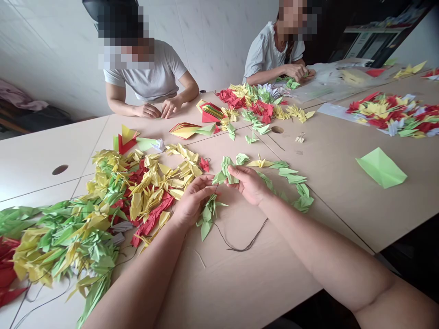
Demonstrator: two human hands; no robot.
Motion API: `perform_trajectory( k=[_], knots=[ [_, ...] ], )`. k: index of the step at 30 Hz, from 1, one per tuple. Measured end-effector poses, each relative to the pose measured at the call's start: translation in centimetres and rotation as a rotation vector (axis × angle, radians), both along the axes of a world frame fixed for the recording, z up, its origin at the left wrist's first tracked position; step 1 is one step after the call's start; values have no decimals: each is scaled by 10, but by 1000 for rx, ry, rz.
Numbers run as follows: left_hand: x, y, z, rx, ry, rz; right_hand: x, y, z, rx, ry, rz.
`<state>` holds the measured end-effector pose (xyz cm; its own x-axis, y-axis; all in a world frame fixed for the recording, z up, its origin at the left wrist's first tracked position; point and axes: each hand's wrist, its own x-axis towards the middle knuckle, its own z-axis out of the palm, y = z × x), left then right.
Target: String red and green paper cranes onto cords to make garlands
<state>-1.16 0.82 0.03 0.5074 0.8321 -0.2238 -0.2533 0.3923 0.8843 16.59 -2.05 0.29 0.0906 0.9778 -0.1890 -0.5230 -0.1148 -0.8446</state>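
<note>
A stack of green folded paper cranes (225, 168) is held just above the table between my two hands. My right hand (253, 183) pinches the stack from the right, thumb on top. My left hand (192, 201) is closed at its left edge, fingertips on a dark thread that runs down to more green cranes (207, 214) below. The thread (247, 249) loops over the tabletop from there. Behind my right hand, a curved string of green cranes (291, 176) lies with one yellow crane (259, 163) at its far end.
Heaped strings of yellow, green and red cranes (72, 237) cover the left side. Another pile (394, 114) lies far right, near a green paper sheet (382, 168). Two people sit opposite, their hands on the table. A binder clip (300, 136) lies near a table hole (277, 130).
</note>
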Motion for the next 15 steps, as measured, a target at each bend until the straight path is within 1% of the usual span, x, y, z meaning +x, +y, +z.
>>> perform_trajectory(
  k=[3,8,11,15],
  knots=[
    [0,-1,-2,49,9,-34,-2,-2,1,28,-81,30],
    [2,-3,0,63,5,-29,-5,-4,4,42,-127,67],
    [5,-4,1,89,-11,0,-5,-5,3,41,-161,104],
    [8,-4,-1,50,-23,71,-5,-6,0,44,-198,189]
  ],
)
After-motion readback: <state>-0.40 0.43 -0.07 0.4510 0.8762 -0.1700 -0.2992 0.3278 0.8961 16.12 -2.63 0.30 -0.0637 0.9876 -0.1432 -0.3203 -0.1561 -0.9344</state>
